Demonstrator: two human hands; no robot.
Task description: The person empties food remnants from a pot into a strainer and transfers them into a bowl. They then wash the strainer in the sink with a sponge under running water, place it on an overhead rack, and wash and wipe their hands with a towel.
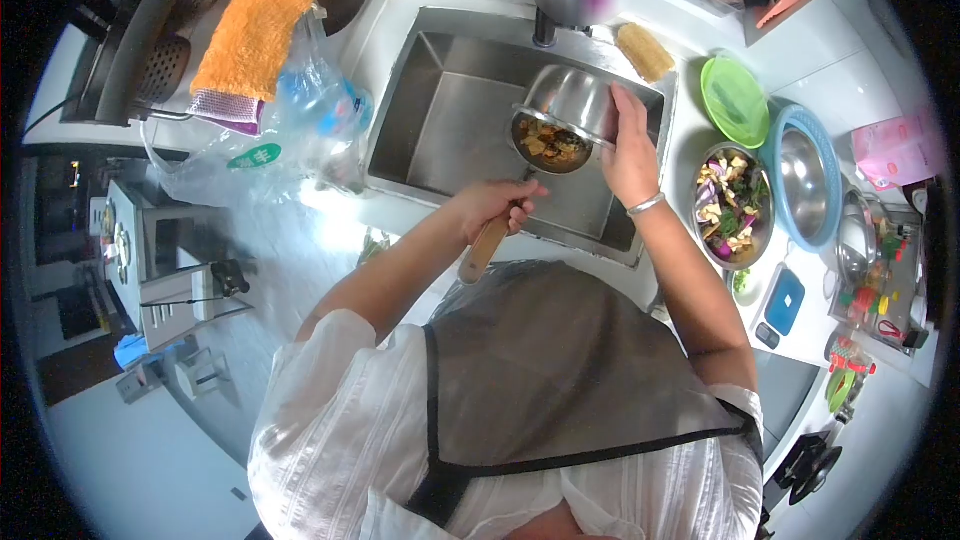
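Over the steel sink [450, 105], my right hand [632, 150] holds a metal bowl [570, 98] by its side, tilted with its mouth toward me. Just below the bowl's rim is a round strainer or ladle [555, 168] with brownish food pieces [550, 142] in it; whether it is mesh or solid I cannot tell. My left hand [490, 208] is closed around its wooden handle [482, 252]. The strainer and the bowl's rim appear to touch or overlap.
Right of the sink are a green basket [735, 100], a bowl of chopped vegetables [733, 205], a blue basin [828, 175] and a scale [783, 302]. A sponge [644, 52] lies at the sink's back corner. Plastic bags [300, 130] and an orange cloth [258, 20] are at the left.
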